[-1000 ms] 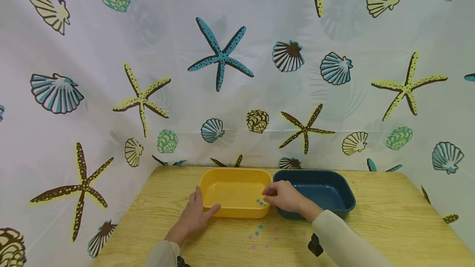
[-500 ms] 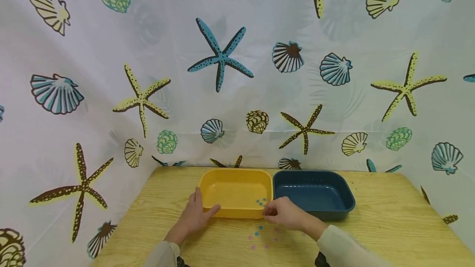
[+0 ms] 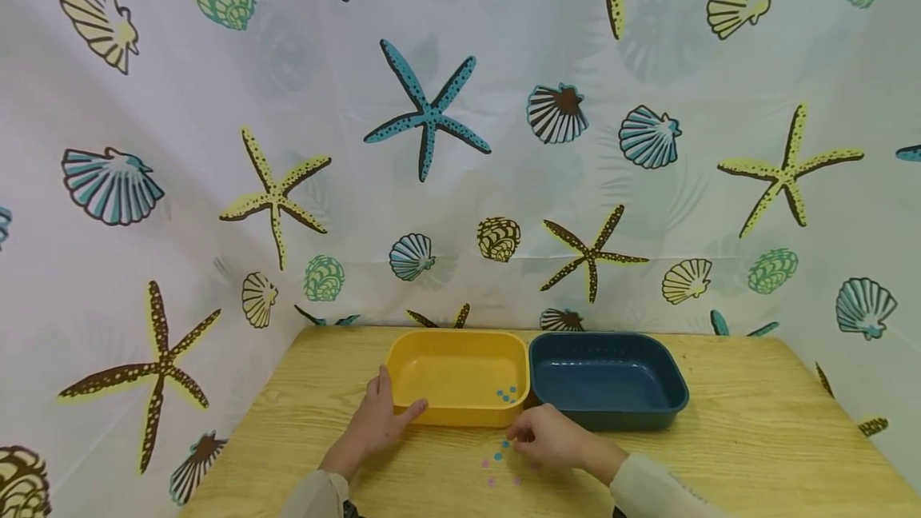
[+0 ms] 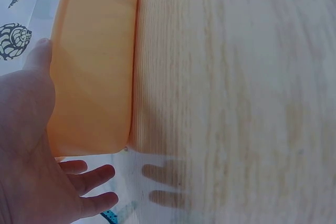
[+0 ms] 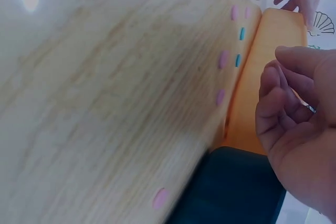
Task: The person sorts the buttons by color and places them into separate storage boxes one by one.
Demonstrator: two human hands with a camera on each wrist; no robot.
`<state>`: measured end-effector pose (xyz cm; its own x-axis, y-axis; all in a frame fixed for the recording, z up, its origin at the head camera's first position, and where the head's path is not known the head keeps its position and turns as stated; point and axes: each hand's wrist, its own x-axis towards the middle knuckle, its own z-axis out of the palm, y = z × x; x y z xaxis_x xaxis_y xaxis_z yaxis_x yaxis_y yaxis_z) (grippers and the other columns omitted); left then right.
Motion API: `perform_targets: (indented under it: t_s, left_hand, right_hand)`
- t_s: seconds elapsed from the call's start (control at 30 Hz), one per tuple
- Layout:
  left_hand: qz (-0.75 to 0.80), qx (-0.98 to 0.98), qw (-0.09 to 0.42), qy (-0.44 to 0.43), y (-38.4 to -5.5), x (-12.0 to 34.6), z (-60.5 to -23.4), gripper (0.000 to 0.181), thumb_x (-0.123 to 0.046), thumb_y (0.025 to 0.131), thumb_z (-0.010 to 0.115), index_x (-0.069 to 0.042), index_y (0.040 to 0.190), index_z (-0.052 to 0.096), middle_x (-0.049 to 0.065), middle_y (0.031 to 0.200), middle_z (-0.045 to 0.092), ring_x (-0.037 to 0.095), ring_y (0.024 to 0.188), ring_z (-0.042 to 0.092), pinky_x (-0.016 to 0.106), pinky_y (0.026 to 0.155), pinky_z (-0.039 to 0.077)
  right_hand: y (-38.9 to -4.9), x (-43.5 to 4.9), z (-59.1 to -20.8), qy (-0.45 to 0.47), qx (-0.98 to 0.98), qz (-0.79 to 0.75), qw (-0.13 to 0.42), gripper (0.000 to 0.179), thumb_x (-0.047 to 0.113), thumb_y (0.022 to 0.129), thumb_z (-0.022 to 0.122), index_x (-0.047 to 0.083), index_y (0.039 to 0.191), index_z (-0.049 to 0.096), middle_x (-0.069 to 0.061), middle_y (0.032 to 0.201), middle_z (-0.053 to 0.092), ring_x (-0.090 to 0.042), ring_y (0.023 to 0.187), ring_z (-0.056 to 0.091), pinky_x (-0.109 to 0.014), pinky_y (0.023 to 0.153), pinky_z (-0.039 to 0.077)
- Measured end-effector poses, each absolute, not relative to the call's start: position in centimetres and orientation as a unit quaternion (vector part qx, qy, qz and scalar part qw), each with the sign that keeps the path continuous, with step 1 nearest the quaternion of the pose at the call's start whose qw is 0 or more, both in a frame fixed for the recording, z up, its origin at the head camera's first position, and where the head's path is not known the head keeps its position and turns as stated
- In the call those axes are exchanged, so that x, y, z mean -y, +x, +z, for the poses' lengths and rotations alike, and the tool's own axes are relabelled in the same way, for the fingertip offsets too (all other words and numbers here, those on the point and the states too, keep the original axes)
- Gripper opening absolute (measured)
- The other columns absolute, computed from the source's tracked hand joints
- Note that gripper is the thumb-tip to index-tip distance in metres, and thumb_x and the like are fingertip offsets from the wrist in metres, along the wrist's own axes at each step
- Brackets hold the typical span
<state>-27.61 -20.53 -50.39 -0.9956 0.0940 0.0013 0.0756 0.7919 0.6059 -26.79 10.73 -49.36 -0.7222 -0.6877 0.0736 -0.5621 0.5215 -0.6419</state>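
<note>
In the head view, my left hand rests at the near left corner of a yellow bin, its thumb along the front and its fingers by the left side. The left wrist view shows that hand with fingers spread apart around the corner. My right hand hovers low over the table in front of the bins, fingers loosely curled, close to two small flat blue pieces. Nothing shows between its thumb and fingers in the right wrist view. Several small blue pieces lie inside the yellow bin's near right corner.
A dark blue bin stands against the yellow bin's right side. Several small pink pieces are scattered on the wooden table; one pink piece lies in front of the blue bin. A shell-patterned curtain surrounds the table's back and sides.
My right hand has come down and nearer from the rims between the bins to the tabletop beside the blue pieces, covering some pink ones. My left hand stays put.
</note>
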Motion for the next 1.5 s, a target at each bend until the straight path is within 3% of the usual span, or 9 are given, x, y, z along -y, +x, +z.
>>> perform_targets:
  t_s: [0.6, 1.0, 1.27, 1.5]
  left_hand:
    - [0.32, -0.946, 0.023, 0.042, -27.5, 20.6, -50.3, 0.106, -0.059, 0.089, 0.052, 0.011, 0.146, -0.004, 0.038, 0.146, 0.011, 0.051, 0.127, 0.032, 0.057, 0.099, 0.033]
    - [0.32, -0.946, 0.015, 0.046, -27.5, 20.5, -50.4, 0.106, -0.059, 0.089, 0.052, 0.011, 0.146, -0.003, 0.038, 0.146, 0.011, 0.051, 0.128, 0.03, 0.057, 0.099, 0.032]
    - [0.319, -0.947, 0.013, 0.047, -27.6, 20.5, -50.5, 0.106, -0.06, 0.089, 0.052, 0.011, 0.146, -0.003, 0.037, 0.146, 0.012, 0.051, 0.127, 0.032, 0.057, 0.099, 0.034]
    - [0.317, -0.947, 0.012, 0.049, -27.6, 20.6, -50.6, 0.106, -0.059, 0.089, 0.052, 0.011, 0.146, -0.003, 0.038, 0.145, 0.012, 0.051, 0.128, 0.03, 0.057, 0.1, 0.032]
  right_hand:
    - [-27.6, -10.0, -50.6, -0.394, -0.885, -0.243, 0.049, 0.012, 0.004, 0.083, 0.068, 0.005, 0.094, 0.073, 0.012, 0.075, 0.056, 0.001, 0.068, 0.049, -0.018, 0.064, 0.045]
    - [-27.6, -9.8, -50.6, -0.363, -0.887, -0.267, 0.098, 0.016, 0.003, 0.086, 0.066, 0.004, 0.101, 0.073, 0.013, 0.07, 0.058, 0.001, 0.046, 0.05, -0.016, 0.062, 0.046]
    - [-27.7, -9.7, -51.0, -0.357, -0.883, -0.282, 0.113, 0.015, 0.003, 0.087, 0.065, 0.004, 0.1, 0.072, 0.013, 0.061, 0.055, 0.001, 0.04, 0.049, -0.016, 0.056, 0.046]
    - [-27.7, -9.7, -50.9, -0.361, -0.881, -0.283, 0.113, 0.012, 0.004, 0.084, 0.068, 0.006, 0.095, 0.073, 0.013, 0.066, 0.058, 0.002, 0.044, 0.051, -0.016, 0.057, 0.046]
